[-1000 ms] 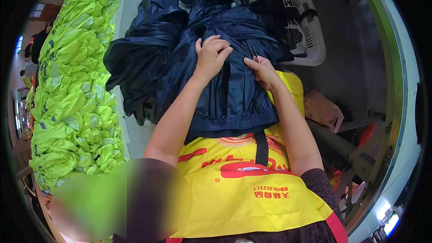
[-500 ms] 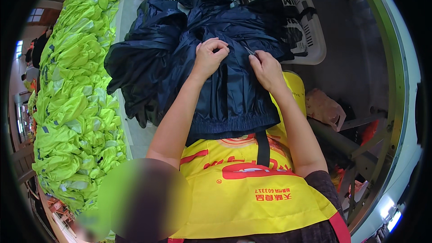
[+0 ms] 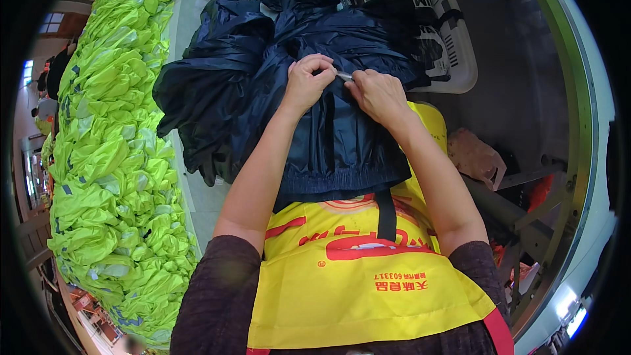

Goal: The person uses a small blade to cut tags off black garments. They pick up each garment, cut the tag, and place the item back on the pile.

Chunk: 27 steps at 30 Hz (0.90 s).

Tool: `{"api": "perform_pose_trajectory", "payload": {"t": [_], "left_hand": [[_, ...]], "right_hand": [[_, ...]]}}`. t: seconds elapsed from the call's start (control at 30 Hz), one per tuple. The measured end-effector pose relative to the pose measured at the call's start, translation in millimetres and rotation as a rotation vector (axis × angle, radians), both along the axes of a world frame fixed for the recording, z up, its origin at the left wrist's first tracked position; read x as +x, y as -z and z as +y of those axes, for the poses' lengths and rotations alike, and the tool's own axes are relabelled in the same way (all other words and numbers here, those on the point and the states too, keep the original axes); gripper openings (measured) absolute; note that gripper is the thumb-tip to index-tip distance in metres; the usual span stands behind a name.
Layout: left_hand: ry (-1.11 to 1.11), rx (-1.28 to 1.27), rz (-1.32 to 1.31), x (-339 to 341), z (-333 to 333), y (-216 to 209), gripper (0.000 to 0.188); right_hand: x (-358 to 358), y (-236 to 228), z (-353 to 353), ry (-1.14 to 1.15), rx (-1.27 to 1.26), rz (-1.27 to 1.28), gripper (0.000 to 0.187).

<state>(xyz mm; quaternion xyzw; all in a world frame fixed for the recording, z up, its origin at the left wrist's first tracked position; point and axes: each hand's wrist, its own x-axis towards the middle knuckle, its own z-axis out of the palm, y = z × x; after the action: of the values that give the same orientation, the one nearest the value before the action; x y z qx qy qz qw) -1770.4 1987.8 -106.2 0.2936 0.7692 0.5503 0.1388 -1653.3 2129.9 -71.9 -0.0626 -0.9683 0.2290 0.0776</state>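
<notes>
A dark navy garment [image 3: 322, 138] of thin, shiny cloth lies bunched in front of me, its gathered elastic edge [image 3: 348, 181] reaching over my lap. Above its middle, my left hand [image 3: 307, 84] is closed in a pinch; what its fingertips hold is too small to make out. My right hand [image 3: 378, 95] is shut on a small silver pointed tool [image 3: 344, 75], whose tip comes right up to my left fingertips. The tool's exact kind does not show, as my fingers hide most of it.
A long heap of neon-yellow garments [image 3: 118, 151] fills the left side. Behind the dark cloth stands a white plastic basket [image 3: 465, 59] holding more dark pieces and printed bags. A yellow apron [image 3: 296, 302] covers my lap. At right are a plastic bag [image 3: 474, 158] and a metal frame [image 3: 572, 125].
My right hand has moved left with the silver tool, bringing it to my left fingertips. The left hand stays nearly in place. The dark garment lies much as before.
</notes>
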Motion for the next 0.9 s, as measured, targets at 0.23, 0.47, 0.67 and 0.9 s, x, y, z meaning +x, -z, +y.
{"api": "perform_pose_trajectory", "payload": {"t": [0.23,0.47,0.67,0.9], "left_hand": [[-0.162,0.601,-0.454,-2.1,-26.6,-36.2,0.013],[-0.468,-0.019,-0.316,34.3,-170.4,-62.0,0.022],[-0.016,-0.32,-0.631,112.7,-168.3,-78.7,0.021],[0.108,0.546,-0.956,71.3,-56.0,-158.9,0.032]], "right_hand": [[31.5,-2.6,21.8,0.249,-0.205,-0.003,0.03],[136.8,-33.1,15.5,-0.009,-0.406,-0.12,0.032],[141.4,-32.9,-34.6,-0.193,-0.568,-0.032,0.048],[118.6,-26.1,-62.1,0.01,-0.282,0.242,0.049]]}}
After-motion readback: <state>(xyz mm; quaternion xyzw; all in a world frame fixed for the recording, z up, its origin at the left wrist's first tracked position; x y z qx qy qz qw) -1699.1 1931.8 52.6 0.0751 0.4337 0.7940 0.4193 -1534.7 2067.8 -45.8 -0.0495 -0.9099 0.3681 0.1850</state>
